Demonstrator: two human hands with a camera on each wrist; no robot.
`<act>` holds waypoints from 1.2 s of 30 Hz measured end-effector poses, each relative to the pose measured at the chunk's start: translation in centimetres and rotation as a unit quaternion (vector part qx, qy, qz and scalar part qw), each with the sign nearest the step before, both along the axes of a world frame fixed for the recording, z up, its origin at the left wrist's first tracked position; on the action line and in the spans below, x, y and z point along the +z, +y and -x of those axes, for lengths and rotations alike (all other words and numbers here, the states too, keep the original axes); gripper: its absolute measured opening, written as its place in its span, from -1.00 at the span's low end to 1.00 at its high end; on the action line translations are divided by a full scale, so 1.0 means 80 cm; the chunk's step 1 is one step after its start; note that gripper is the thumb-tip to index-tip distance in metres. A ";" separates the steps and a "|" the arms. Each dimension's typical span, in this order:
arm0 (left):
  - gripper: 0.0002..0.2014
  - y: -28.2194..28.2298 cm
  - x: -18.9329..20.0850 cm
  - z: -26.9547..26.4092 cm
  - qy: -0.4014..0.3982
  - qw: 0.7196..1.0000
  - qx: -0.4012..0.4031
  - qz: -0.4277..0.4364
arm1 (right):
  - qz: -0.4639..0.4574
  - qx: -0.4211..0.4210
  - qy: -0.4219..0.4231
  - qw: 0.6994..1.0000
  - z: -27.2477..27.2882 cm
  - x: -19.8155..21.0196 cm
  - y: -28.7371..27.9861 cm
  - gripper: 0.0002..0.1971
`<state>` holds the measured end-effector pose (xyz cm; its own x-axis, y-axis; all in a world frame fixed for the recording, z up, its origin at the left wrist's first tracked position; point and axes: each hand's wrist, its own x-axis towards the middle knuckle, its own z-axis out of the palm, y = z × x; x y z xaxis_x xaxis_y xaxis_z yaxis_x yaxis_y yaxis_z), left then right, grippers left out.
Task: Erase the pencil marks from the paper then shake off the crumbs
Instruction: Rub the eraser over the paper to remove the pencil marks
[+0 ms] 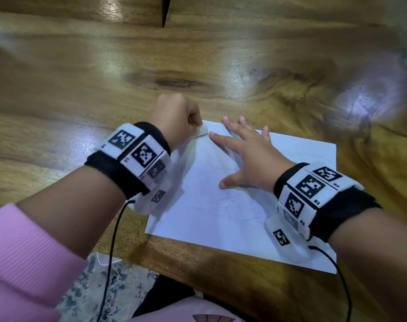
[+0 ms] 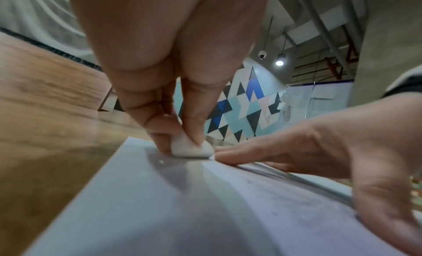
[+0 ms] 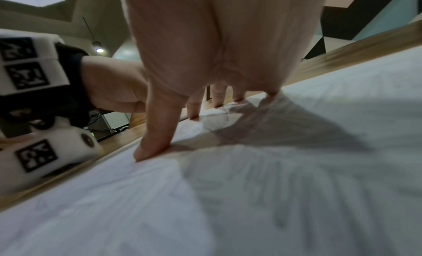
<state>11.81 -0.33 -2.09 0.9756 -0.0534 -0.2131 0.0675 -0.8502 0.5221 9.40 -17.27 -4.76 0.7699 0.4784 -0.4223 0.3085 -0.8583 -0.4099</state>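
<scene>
A white sheet of paper (image 1: 221,212) lies on the wooden table (image 1: 105,89), with faint pencil lines across it. My left hand (image 1: 181,119) pinches a small white eraser (image 1: 203,130) and presses it onto the paper's far left corner. The left wrist view shows the eraser (image 2: 190,149) between thumb and fingers, touching the paper (image 2: 182,214). My right hand (image 1: 246,149) lies flat with fingers spread, pressing the paper just right of the eraser. In the right wrist view its fingertips (image 3: 155,148) rest on the sheet (image 3: 251,196).
The table's near edge (image 1: 174,259) runs just below the paper, with patterned floor (image 1: 93,287) beyond it. Black cables (image 1: 112,252) hang from both wrist bands. A gap between tabletops (image 1: 166,12) shows at the far end.
</scene>
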 end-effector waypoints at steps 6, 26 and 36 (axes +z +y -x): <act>-0.88 0.009 0.003 0.036 0.088 0.987 -0.125 -0.037 | 0.002 0.004 0.003 1.000 -0.001 0.001 0.000 0.02; -0.91 0.001 0.007 0.045 0.067 0.989 -0.129 -0.040 | 0.046 0.036 -0.010 0.998 0.003 -0.001 -0.002 0.13; -0.90 -0.004 0.006 0.057 0.064 0.985 -0.151 -0.046 | 0.062 0.047 -0.010 0.997 0.001 -0.003 -0.001 0.15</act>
